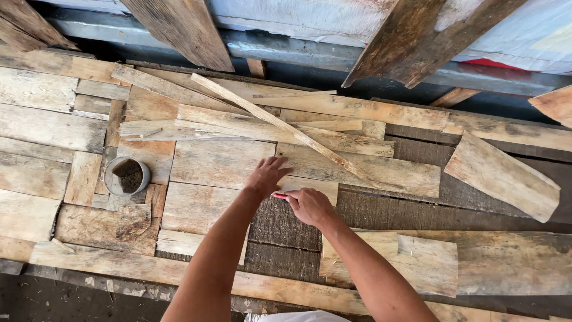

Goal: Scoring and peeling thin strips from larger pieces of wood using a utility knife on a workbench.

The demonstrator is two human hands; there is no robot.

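Two hands are counted, the left hand (267, 175) and the right hand (308, 206). One red marker (279, 195) is seen. One grey tin (127, 176) is counted near the worktop's left edge. One long thin strip (280, 125) is laid diagonally across many pale boards (220, 162), too overlapped to be numbered.

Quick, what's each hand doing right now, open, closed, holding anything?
Left hand: open, fingers spread flat on a wooden board.
Right hand: closed around a small red marker.
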